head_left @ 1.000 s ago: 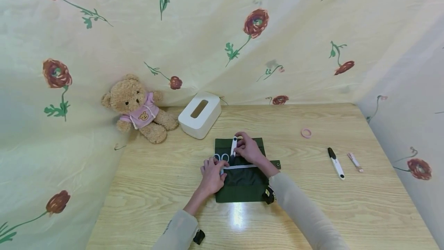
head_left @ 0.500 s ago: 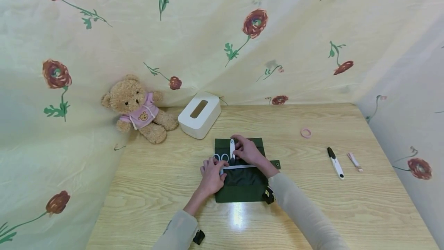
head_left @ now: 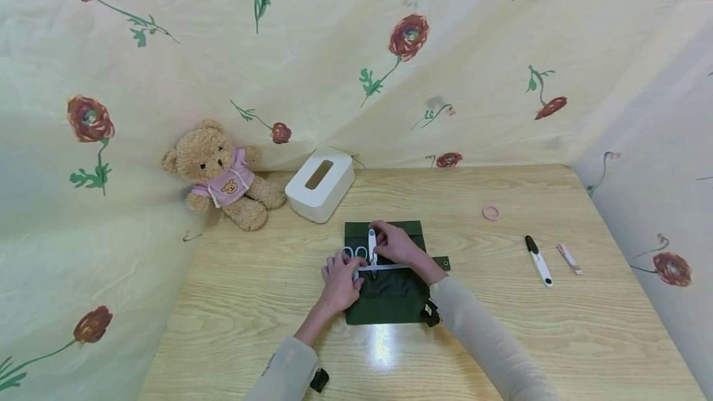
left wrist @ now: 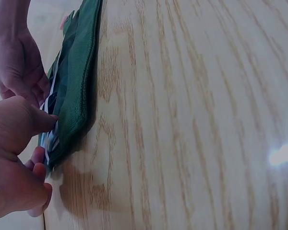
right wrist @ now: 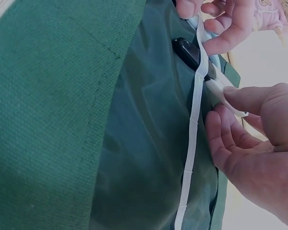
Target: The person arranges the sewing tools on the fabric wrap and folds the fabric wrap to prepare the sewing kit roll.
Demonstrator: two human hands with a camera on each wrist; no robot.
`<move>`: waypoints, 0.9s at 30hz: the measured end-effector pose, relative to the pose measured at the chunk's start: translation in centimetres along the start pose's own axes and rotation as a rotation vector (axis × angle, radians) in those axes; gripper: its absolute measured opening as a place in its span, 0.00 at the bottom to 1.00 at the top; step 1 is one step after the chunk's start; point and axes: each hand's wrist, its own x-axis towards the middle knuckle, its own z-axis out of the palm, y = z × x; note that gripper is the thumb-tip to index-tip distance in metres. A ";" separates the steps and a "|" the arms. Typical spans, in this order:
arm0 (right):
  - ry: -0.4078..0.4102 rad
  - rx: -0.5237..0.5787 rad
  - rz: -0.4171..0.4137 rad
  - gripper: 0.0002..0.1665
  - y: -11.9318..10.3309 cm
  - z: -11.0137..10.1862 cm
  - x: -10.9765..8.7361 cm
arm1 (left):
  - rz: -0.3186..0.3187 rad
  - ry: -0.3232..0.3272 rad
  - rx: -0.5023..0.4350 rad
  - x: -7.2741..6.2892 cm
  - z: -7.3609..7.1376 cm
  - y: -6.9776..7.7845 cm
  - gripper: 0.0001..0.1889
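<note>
A dark green fabric pouch (head_left: 384,312) lies unfolded on the table, with a white elastic band (right wrist: 192,129) across it. My right hand (head_left: 394,244) pinches the white handle of a slim tool (right wrist: 222,89) with a black end. The black end passes under the band. Scissors (head_left: 361,248) with pale blue handle loops sit beside the tool, partly hidden by my left hand (head_left: 340,281). Thumb and fingers of that hand pinch the band near the scissors, as the left wrist view shows.
A second white tool with a black end (head_left: 538,262), a small pink-and-white strip-like item (head_left: 569,259) and a pink ring (head_left: 491,213) lie to the right. At the back left are a white tissue box (head_left: 328,194) and a teddy bear (head_left: 228,172).
The tool in my right hand has moved slightly left and towards me, and its black end has slid under the elastic band. My left hand has stayed in place.
</note>
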 end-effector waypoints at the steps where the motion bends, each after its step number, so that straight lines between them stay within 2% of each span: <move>1: -0.005 -0.004 0.004 0.29 0.0 0.0 0.0 | -0.002 -0.001 0.000 0.0 0.0 0.0 0.15; 12: -0.057 -0.035 -0.008 0.29 -0.3 -0.1 -0.2 | -0.015 -0.026 0.002 0.1 0.0 0.1 0.15; 27: -0.115 -0.085 -0.001 0.27 -0.6 -0.1 -0.3 | -0.009 -0.017 -0.008 -0.1 0.0 0.1 0.15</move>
